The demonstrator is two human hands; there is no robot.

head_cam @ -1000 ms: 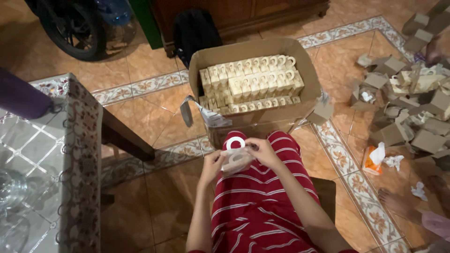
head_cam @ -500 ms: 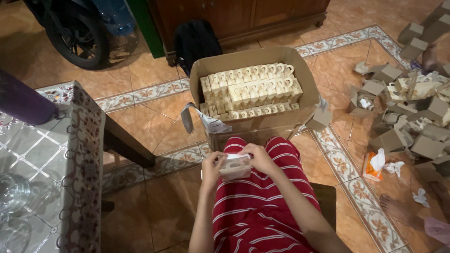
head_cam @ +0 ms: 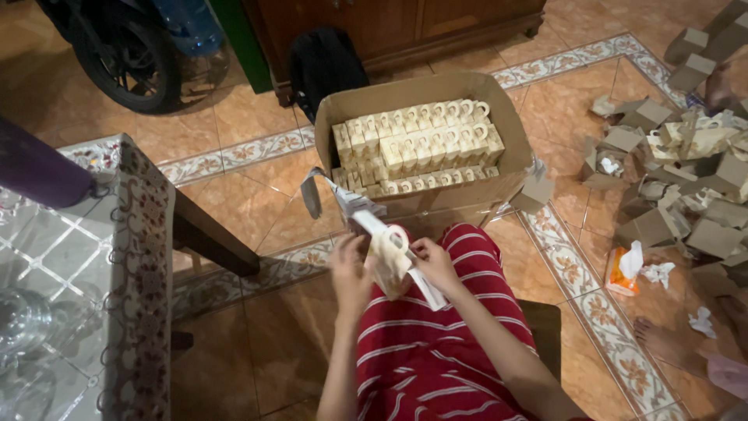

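- Both hands closed on one small cream paper carton (head_cam: 389,261) with a ring-shaped handle cutout, held above the lap, just in front of the big box.
- Left hand (head_cam: 350,269) grips the carton's left side, fingers wrapped round it; back of hand faces camera.
- Right hand (head_cam: 433,263) pinches the carton's right edge, fingertips at a loose white flap (head_cam: 431,291) that sticks out down-right.
- Carton tilted, handle end up-left; another flap pokes out at the top-left.
- Person seated, red white-striped garment (head_cam: 436,343) over the lap.
- Large open cardboard box (head_cam: 425,204) on the floor just past the knees, packed with rows of matching cream cartons (head_cam: 417,144), handles up.
- Torn strip of tape or liner (head_cam: 312,191) hangs off the box's near-left corner.
- Right side: loose heap of brown unfolded boxes (head_cam: 686,187) on the tiled floor (head_cam: 249,210); orange-and-white wrapper (head_cam: 623,273) near it.
- Someone else's bare foot (head_cam: 662,339) at lower right, well apart from the hands.
- Left: table with patterned cover (head_cam: 136,257); glassware on it, blurred.
- Top: motorbike wheel (head_cam: 128,54), dark bag (head_cam: 323,62) against a wooden cabinet (head_cam: 405,23).
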